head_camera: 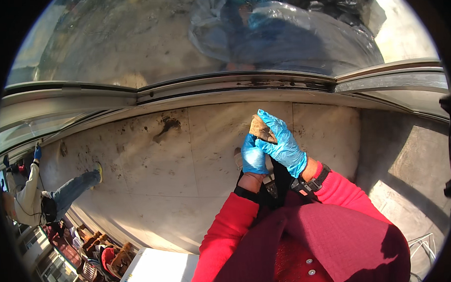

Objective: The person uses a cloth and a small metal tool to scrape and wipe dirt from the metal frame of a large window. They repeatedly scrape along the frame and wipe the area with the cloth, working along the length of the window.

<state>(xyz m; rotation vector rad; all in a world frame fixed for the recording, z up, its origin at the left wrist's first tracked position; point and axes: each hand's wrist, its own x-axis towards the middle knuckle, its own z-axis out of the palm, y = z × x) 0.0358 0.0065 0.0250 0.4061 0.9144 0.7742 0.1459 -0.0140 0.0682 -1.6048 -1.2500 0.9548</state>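
Note:
Both my hands wear blue disposable gloves and meet around a small tan-brown pad or folded cloth [260, 126], its exact kind unclear. My left hand [254, 156] grips it from below. Around its right side wraps my right hand [287, 146], the fingers pointing up and partly covering it. Just beyond, a pale floor or ledge surface [218, 141] with dark stains runs up to a metal window frame with a dirty track [238, 83].
Behind the glass lie clear and black plastic bags [292, 38]. At the left a co-worker [30, 200] in a light top and blue gloves reaches to the frame. Wooden chairs [119, 258] and a white flat-topped object [159, 270] stand at lower left. White cables [422, 242] lie at lower right.

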